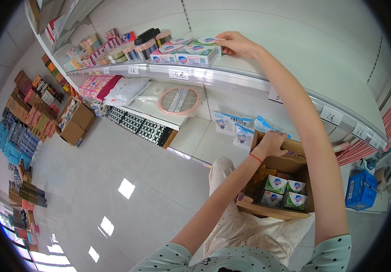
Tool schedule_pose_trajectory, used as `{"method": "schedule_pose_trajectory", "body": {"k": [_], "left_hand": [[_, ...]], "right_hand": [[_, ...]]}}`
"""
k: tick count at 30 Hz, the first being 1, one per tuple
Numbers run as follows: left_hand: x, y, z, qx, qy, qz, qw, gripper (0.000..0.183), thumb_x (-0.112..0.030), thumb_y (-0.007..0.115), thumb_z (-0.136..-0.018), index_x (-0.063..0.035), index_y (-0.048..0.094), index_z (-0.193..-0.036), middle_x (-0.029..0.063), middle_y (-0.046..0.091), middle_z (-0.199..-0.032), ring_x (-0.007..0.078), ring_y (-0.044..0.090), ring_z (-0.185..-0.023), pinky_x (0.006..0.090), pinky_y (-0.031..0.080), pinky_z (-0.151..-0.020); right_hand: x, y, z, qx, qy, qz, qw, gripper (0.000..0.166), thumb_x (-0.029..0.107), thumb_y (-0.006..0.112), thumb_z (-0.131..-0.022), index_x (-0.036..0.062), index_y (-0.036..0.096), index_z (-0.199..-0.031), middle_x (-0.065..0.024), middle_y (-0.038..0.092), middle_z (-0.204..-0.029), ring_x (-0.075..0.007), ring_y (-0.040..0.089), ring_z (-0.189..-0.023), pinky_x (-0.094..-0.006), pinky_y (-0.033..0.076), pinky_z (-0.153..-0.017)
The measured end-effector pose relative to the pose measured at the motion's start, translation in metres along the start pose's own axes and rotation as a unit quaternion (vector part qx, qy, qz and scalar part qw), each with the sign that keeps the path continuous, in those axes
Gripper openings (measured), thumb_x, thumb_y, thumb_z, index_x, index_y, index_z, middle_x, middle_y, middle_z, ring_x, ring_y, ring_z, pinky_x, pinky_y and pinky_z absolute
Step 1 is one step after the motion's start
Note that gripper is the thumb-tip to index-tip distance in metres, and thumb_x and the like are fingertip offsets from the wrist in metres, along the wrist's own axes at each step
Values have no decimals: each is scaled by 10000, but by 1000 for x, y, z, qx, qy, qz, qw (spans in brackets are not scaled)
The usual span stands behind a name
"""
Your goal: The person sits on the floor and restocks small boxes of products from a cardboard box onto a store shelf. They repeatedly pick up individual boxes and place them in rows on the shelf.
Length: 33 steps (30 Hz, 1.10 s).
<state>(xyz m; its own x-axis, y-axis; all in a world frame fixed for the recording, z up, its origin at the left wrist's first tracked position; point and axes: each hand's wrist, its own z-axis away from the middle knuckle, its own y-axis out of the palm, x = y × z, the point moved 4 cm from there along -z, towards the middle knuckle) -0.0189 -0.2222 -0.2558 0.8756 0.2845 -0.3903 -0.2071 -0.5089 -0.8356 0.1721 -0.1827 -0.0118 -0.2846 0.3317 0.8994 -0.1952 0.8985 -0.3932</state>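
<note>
My right hand reaches over the upper metal shelf, its fingers on the right end of a green-and-white soap box in the back row. In front of that box lies another green-and-white soap box, with pink-and-white soap boxes on their left. My left hand grips the upper edge of an open cardboard carton at my lap. Several green-and-white soap boxes stand inside the carton, beside orange packaging.
Lidded jars stand left of the soap. Below are a pink-rimmed round item, white-and-blue pouches and a shelf edge with price tags. A blue box sits at the right; an open cardboard box stands on the floor at the left.
</note>
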Motion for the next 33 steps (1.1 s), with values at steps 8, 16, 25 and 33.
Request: {"method": "schedule_pose_trajectory", "body": {"k": [8, 16, 25, 33], "left_hand": [[-1, -1, 0, -1, 2, 15, 1000, 545, -343, 698, -675, -20, 523, -1077, 229, 622, -822, 385, 597, -818, 436, 462, -768], [2, 1, 0, -24, 13, 24, 999, 501, -342, 690, -684, -12, 538, -1029, 218, 621, -787, 394, 594, -764, 444, 465, -738], [-1, 0, -1, -3, 1, -2, 1000, 517, -363, 707, -677, -14, 543, -1021, 209, 626, -818, 370, 598, -817, 433, 464, -771], [-6, -10, 4, -2, -16, -46, 999, 454, -378, 729, -643, -20, 562, -867, 142, 626, -781, 305, 619, -788, 386, 464, -761]], "right_hand": [[0, -2, 2, -6, 28, 6, 1000, 397, 286, 592, -881, 9, 539, -1161, -6, 538, -797, -73, 475, -653, -207, 392, -556], [7, -5, 16, -11, 46, 6, 999, 529, 288, 626, -853, -18, 467, -1254, -31, 557, -816, -82, 486, -614, -217, 401, -544], [10, -20, 27, 56, 15, 42, 997, 687, 278, 706, -785, -83, 406, -1288, -84, 589, -869, -108, 581, -693, -225, 458, -597], [19, -64, 88, 33, 51, 143, 988, 654, 292, 711, -752, -37, 472, -1264, -77, 614, -961, -115, 593, -700, -244, 455, -656]]}}
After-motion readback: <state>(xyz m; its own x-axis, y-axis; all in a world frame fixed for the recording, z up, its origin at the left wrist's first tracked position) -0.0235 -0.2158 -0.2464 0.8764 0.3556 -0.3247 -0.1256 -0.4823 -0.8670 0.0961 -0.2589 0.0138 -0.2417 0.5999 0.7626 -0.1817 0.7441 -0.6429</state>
